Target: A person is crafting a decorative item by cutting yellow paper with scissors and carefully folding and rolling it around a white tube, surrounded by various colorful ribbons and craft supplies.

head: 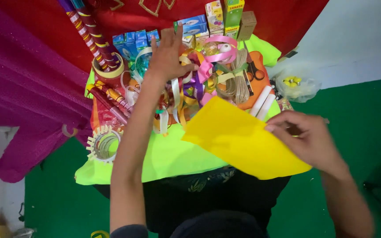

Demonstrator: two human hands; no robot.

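The right hand (307,139) pinched the right edge of a yellow sheet of felt-like craft material (239,139) between fingers and thumb, and held it tilted above the near right part of the desk (168,161), which was covered in a lime-green cloth. The sheet's far corner lay over the edge of the ribbon pile, and its near corner hung past the desk's front edge.

The left hand (168,55) was stretched forward with fingers spread, unclenched and grasping nothing, its palm down on or just above a heap of loose curling ribbons (190,86) in pink, purple, white and yellow at the middle of the desk. Whether it actually pressed on the ribbons could not be told.

Just right of the ribbons lay a hank of tan twine (239,83), and beside that a pair of scissors (254,70) on an orange sheet (261,88). Two white rolled tubes (263,101) rested near the yellow sheet's far edge. At the far side stood small blue boxes (135,39) and taller green and yellow cartons (225,15). To the left stood a roll of tape (109,70) with striped rolled papers (89,33) leaning beside it, and near the desk's left front corner sat a white ring with cut tabs (103,143). A clear plastic bag (296,86) lay off to the right, on the green floor (358,105).
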